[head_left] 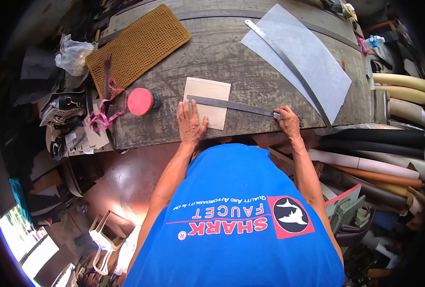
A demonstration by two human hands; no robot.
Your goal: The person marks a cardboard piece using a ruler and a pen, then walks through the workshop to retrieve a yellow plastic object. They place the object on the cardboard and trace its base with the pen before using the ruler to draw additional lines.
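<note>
A beige card (212, 115) with thin drawn lines, curved near its corners, lies near the front edge of the worn table. Across it runs a metal ruler (236, 105), reaching to the right beyond the card. My left hand (190, 122) rests flat at the card's left edge, fingers spread, fingertips by the ruler's left end. At the ruler's right end is my right hand (288, 120), its fingers closed around a small, light-coloured item that I cannot make out.
A red-lidded jar (140, 101), pink tape (99, 118) and a brown woven mat (140, 45) are on the left. To the right, a long ruler (289, 63) crosses a pale translucent sheet (318, 62). Material rolls (365, 165) lie beyond the table's right side.
</note>
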